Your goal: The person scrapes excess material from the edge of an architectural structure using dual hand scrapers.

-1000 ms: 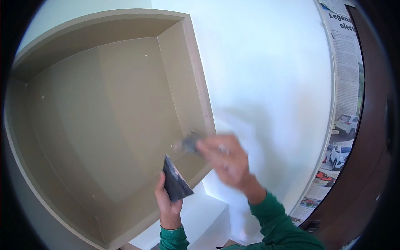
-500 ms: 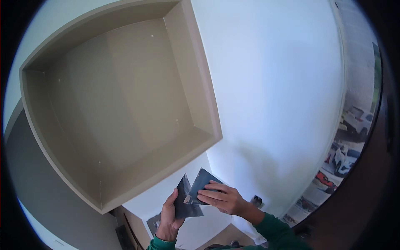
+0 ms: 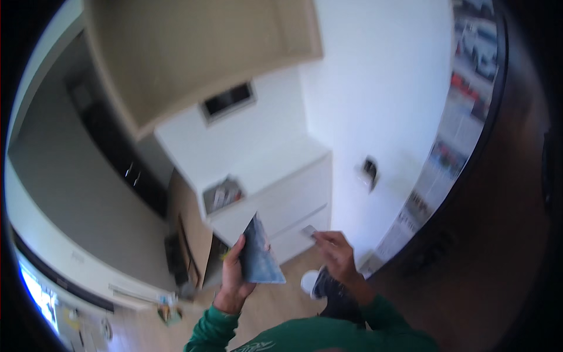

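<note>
My left hand (image 3: 232,280) grips a flat, dark blue-grey putty scraper plate (image 3: 261,258) by its left edge. The thumb lies against its front, and pale smears show across the face. To its right, apart from the plate, my right hand (image 3: 336,256) pinches a small grey scraper blade (image 3: 309,230) between thumb and fingers. Motion blurs that hand, and its fingers cover most of the blade's lower end. Both forearms come up in green sleeves.
Overhead at upper left is a beige open wall box (image 3: 205,53). Below it, a white drawer cabinet (image 3: 281,176) carries a grey tray (image 3: 212,202) with items in it. A blurred dark fitting (image 3: 369,170) is on the white wall. A white round container (image 3: 309,283) stands on the floor.
My view has tilted down, bringing the cabinet and floor into sight. My right hand has drawn its blade away from the left hand's plate, to the right; the two no longer overlap.
</note>
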Motion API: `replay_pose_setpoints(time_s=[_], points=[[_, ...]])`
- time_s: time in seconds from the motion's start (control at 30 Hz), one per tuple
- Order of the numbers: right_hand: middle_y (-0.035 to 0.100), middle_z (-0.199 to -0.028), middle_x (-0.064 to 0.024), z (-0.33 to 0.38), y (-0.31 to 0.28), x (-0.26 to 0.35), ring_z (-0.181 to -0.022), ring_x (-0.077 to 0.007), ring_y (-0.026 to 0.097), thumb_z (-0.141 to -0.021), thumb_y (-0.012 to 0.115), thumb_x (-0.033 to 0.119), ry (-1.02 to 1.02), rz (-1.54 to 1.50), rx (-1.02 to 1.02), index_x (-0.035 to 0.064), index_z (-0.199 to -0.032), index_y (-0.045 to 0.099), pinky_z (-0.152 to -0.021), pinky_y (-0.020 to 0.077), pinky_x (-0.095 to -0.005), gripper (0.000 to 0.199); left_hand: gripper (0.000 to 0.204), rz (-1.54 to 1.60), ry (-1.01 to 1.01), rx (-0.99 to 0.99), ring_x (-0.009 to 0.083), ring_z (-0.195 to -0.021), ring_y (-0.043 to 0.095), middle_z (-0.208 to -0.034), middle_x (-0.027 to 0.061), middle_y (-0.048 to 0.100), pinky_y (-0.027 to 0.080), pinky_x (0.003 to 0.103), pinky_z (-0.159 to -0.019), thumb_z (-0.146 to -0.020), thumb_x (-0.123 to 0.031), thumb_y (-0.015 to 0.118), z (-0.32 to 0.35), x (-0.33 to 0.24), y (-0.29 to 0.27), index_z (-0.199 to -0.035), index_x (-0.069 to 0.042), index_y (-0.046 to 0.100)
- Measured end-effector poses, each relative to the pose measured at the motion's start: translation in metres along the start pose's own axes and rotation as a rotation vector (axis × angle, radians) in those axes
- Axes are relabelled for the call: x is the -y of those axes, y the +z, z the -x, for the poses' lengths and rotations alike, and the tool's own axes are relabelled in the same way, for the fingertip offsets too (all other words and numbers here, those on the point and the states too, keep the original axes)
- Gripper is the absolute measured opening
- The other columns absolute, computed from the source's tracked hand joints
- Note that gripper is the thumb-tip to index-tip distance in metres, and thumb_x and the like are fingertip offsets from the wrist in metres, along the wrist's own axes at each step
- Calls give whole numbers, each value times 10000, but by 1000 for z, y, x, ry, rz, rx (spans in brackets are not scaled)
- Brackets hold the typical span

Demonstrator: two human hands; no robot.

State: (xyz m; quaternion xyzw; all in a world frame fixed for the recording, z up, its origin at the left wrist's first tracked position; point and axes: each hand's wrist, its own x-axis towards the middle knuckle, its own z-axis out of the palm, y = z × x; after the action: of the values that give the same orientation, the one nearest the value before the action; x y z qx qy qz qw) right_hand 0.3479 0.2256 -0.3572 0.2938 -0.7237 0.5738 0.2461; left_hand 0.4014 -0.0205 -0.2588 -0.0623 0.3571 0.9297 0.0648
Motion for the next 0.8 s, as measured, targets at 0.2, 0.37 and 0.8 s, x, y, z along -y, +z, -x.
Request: replay_pose_setpoints(time_s=[0.2, 0.37, 0.8], points=[[675, -1225, -93, 207, 35, 5, -1072, -268, 661, -1029, 497, 195, 1195, -1408, -523, 43, -1292, 616, -972, 517, -418, 326, 336, 355, 177, -461, 255, -1081, 652, -1158, 103, 683, 501, 399, -994, -949, -265, 602, 137, 124, -126, -1211, -54, 606], [645, -1248, -106, 291, -4, 32, -1133, -261, 629, -1026, 488, 281, 1378, -1569, -337, 70, -1343, 533, -934, 519, -400, 383, 379, 408, 289, -599, 268, -1153, 637, -1229, 123, 672, 498, 383, -1033, -955, -271, 585, 246, 156, -155, -1263, -50, 591], [657, -1104, -80, 123, -16, 88, -994, -141, 596, -1055, 528, 254, 579, -462, 238, -18, -1225, 611, -831, 485, -281, 331, 413, 310, 673, -487, 243, -1178, 615, -1284, 97, 639, 462, 416, -1068, -1016, -279, 584, 210, 164, -83, -1348, -37, 544]])
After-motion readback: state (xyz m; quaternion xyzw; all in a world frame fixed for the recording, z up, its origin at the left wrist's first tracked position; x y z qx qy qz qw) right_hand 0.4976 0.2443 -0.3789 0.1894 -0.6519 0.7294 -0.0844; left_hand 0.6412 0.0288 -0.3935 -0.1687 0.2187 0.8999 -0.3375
